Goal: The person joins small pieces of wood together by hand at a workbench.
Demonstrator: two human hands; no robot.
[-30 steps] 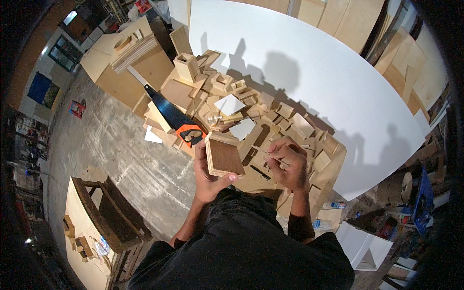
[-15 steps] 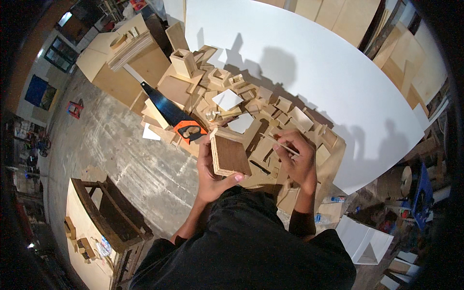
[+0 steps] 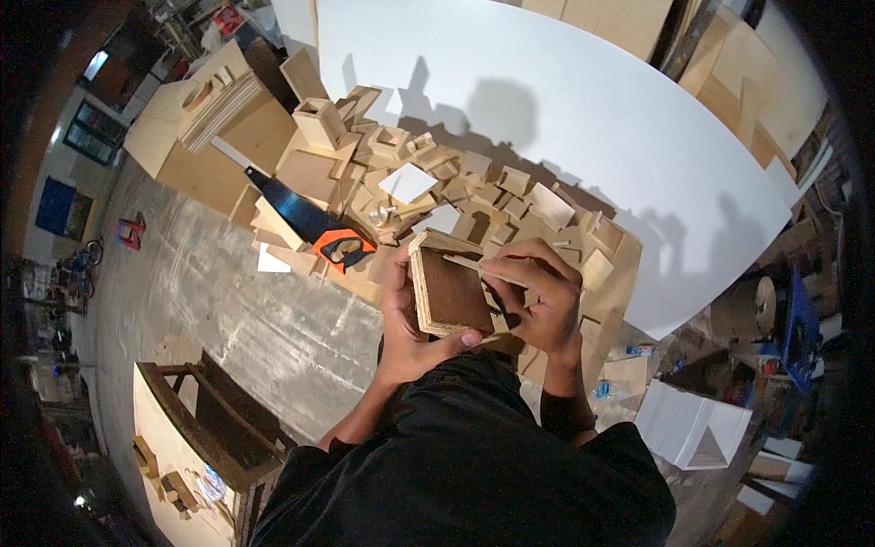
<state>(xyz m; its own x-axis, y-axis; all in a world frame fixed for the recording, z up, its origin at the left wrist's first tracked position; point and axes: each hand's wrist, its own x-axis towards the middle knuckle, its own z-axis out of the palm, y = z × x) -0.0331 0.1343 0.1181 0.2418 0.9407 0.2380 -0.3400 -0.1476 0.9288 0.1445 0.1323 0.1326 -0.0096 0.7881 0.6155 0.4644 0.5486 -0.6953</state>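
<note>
My left hand [image 3: 407, 321] is closed around a small plywood box [image 3: 453, 290], its thumb along the lower edge. The box has pale layered edges and a brown inner face, tilted toward me. Between the fingers of my right hand [image 3: 540, 290] is a thin pale wooden stick [image 3: 469, 263]. The stick's tip lies over the upper part of the box's brown face; whether it touches cannot be made out. Beyond the box, a handsaw [image 3: 305, 214] with a dark blade and orange-black handle rests on the wood pieces.
Wood offcuts and small box frames [image 3: 392, 143] crowd the worktable, among them a white square piece [image 3: 407, 183]. A large white panel [image 3: 583, 118] stands behind. Stacked plywood [image 3: 205, 146] is at the far left, a wooden crate [image 3: 196, 428] at lower left, and a white box [image 3: 693, 424] at lower right.
My right hand has moved left, bringing the stick from beside the box to over its brown face. The box has shifted slightly right, and the whole view has turned a little.
</note>
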